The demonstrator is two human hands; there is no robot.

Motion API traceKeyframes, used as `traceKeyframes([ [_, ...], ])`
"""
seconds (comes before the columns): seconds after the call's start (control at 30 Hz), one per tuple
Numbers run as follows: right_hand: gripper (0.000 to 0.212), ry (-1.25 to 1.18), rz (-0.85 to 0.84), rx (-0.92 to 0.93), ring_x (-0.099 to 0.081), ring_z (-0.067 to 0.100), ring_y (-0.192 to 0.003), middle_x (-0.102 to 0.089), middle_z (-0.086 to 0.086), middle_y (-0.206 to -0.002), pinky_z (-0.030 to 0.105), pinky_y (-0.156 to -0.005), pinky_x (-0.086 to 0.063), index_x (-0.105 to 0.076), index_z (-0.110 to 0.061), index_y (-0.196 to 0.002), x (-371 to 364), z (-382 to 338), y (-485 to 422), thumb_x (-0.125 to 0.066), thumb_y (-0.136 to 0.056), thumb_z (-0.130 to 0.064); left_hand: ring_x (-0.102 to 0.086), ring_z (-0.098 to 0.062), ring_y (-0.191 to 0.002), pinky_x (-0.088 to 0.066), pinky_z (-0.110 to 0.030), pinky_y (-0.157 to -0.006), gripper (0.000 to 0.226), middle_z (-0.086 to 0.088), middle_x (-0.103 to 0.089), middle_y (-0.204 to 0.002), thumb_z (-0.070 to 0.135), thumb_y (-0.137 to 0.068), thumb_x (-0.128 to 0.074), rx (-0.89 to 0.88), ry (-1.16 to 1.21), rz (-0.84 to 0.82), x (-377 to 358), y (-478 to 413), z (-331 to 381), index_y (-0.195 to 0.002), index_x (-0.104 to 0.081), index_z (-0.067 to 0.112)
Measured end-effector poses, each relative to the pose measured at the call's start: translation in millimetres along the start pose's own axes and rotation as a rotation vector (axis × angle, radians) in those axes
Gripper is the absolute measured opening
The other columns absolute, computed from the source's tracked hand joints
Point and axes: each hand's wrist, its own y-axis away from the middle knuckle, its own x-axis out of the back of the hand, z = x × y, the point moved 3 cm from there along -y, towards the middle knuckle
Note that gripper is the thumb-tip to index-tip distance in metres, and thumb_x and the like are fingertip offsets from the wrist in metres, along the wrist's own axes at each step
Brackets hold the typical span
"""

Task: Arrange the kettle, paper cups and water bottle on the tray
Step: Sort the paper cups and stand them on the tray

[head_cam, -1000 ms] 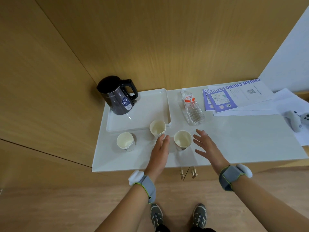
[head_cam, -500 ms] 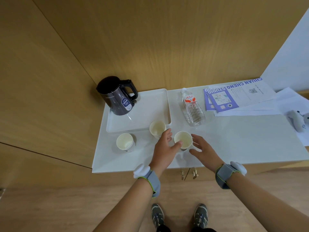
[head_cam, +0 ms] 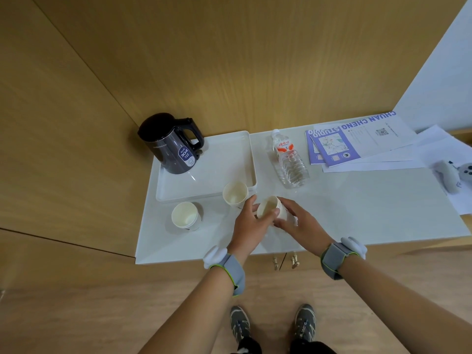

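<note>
both hands (head_cam: 251, 221) (head_cam: 297, 221) have their fingers (head_cam: 275, 212) closed around one tilted paper cup (head_cam: 270, 208) between them.

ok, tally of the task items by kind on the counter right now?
Paper cups: 3, one by the tray's near-left edge, one at the tray's near-right corner, one held in both hands
Kettle: 1
Water bottle: 1
Tray: 1
Total: 6
</note>
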Motion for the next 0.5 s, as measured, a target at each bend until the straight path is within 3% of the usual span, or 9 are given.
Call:
traceKeyframes([
  [0.07,0.065,0.022,-0.019,0.004,-0.053,0.006,-0.131,-0.057,-0.014,-0.146,0.012,-0.1,-0.041,-0.047,-0.03,-0.152,0,2,1,-0.076,-0.093,-0.034,-0.062,-0.017,-0.126,-0.055,-0.035,-0.103,0.093,0.009,-0.054,-0.148,0.06,-0.079,-0.076,0.004,0.017,-0.003,-2,3,-5,-0.158,-0.036,0.031],
  [0.13,0.073,0.021,-0.036,0.0,-0.049,0.005,-0.135,-0.054,-0.013,-0.149,0.018,-0.108,-0.04,-0.044,-0.03,-0.154,-1,4,4,-0.08,-0.09,-0.034,-0.065,-0.015,-0.121,-0.056,-0.043,-0.105,0.098,0.012,-0.055,-0.146,0.064,-0.074,-0.075,0.013,0.036,-0.015,-5,6,-10,-0.158,-0.037,0.033],
  [0.33,0.075,0.002,-0.01,0.025,-0.057,0.01,-0.129,-0.059,-0.011,-0.141,0.023,-0.097,-0.057,-0.05,-0.031,-0.148,-3,7,7,-0.086,-0.082,-0.04,-0.071,-0.014,-0.11,-0.06,-0.043,-0.099,0.097,0.012,-0.062,-0.134,0.062,-0.073,-0.078,0.029,0.048,-0.012,-12,12,-18,-0.157,-0.038,0.035],
  [0.43,0.073,0.022,0.005,0.034,-0.061,0.01,-0.124,-0.062,-0.01,-0.135,0.031,-0.1,-0.057,-0.051,-0.032,-0.144,-3,9,8,-0.086,-0.08,-0.043,-0.069,-0.011,-0.11,-0.057,-0.029,-0.096,0.087,0.011,-0.064,-0.132,0.055,-0.081,-0.078,0.002,-0.003,0.013,-11,14,-14,-0.155,-0.038,0.034],
  [0.5,0.071,0.029,0.001,0.028,-0.063,0.01,-0.12,-0.064,-0.008,-0.132,0.018,-0.095,-0.053,-0.051,-0.031,-0.141,-2,9,8,-0.086,-0.08,-0.043,-0.063,-0.009,-0.115,-0.046,-0.016,-0.089,0.08,0.012,-0.064,-0.126,0.048,-0.087,-0.078,-0.011,-0.039,0.024,-10,16,-11,-0.155,-0.039,0.032],
])
